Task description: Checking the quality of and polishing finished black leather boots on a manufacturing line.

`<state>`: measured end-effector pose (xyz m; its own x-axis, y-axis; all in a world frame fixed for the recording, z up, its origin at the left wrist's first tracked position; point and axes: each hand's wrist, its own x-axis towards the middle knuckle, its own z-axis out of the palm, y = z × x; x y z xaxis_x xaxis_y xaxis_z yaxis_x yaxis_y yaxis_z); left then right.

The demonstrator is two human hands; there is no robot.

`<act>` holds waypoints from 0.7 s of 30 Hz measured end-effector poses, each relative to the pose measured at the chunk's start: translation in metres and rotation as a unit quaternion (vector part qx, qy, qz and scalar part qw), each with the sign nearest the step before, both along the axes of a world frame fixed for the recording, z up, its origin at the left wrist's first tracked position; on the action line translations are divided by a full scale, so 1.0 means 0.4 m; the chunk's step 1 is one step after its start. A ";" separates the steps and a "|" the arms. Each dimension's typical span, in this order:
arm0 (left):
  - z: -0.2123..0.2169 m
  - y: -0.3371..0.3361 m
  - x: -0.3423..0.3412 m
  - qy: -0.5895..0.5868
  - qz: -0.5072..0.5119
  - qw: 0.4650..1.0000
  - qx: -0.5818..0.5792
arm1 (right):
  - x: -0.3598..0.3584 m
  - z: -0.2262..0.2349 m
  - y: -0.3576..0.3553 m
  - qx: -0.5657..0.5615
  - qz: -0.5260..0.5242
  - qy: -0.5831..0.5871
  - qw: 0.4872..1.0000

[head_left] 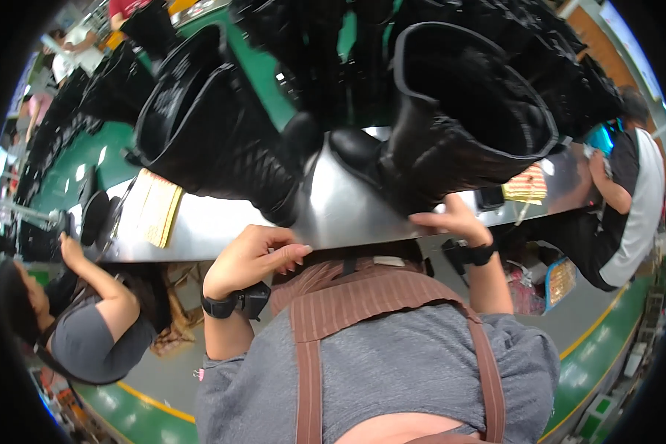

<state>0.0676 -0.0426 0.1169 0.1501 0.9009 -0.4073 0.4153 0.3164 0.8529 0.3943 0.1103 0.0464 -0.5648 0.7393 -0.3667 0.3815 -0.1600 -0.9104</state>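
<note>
Two tall black boots lie on a shiny metal table (340, 211) in front of me. The left boot (214, 126) has a quilted shaft, and its opening points away from me. My left hand (255, 255) rests at the table's near edge just below that boot's toe, fingers loosely curled and holding nothing. The right boot (466, 111) shows its wide open top. My right hand (455, 220) lies on this boot's lower edge, fingers pressed against it. Both wrists carry black bands. I wear a grey shirt and a brown striped apron.
Behind the table runs a green conveyor (263, 70) lined with several more black boots. A yellowish pad (155, 211) lies at the table's left, a striped stack (529, 185) at its right. One co-worker (89, 325) sits at the left, another (633, 207) at the right.
</note>
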 end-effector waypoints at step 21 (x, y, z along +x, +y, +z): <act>-0.178 0.025 0.065 -0.500 0.302 0.788 0.195 | -0.121 -0.087 -0.083 -0.145 -0.038 0.419 0.896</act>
<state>0.0934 -0.0328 0.0456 -0.2836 0.9584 -0.0318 -0.6526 -0.1685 0.7387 0.3458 0.0770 0.0114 -0.6837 0.7294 -0.0212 -0.4376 -0.4330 -0.7880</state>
